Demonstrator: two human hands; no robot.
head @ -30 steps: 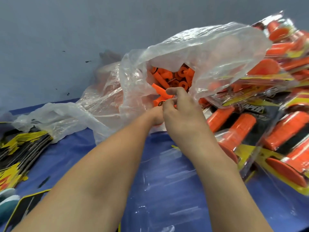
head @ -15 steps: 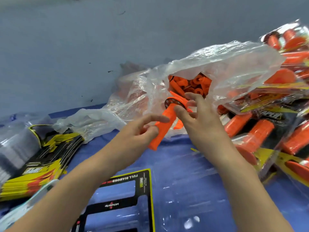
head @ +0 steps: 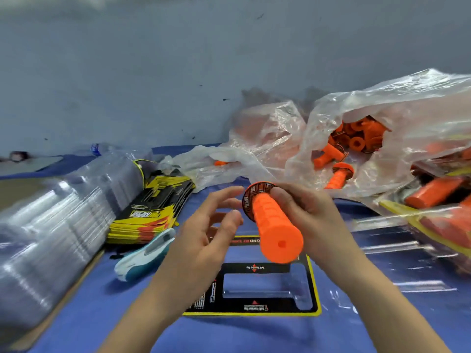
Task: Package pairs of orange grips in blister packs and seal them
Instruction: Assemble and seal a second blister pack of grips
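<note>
My right hand [head: 309, 215] grips an orange grip [head: 274, 230] near its black printed flange, the closed end pointing toward me. My left hand [head: 209, 230] hovers just left of it with fingers spread and relaxed, holding nothing. Below both hands lies an open blister pack [head: 257, 289] with a black and yellow card on the blue table. A clear plastic bag [head: 382, 118] at the right holds several loose orange grips [head: 356, 138]; one grip [head: 339, 177] lies at its mouth.
A stack of clear blister shells [head: 51, 225] fills the left. Beside it sits a pile of yellow and black cards [head: 153, 207] and a white and teal tool [head: 145, 256]. Sealed packs [head: 438, 200] pile up at the far right. A grey wall stands behind.
Both hands have pulled back from the bag toward me. The grip has passed from my left hand into my right, and my left hand has let go. The view has swung left.
</note>
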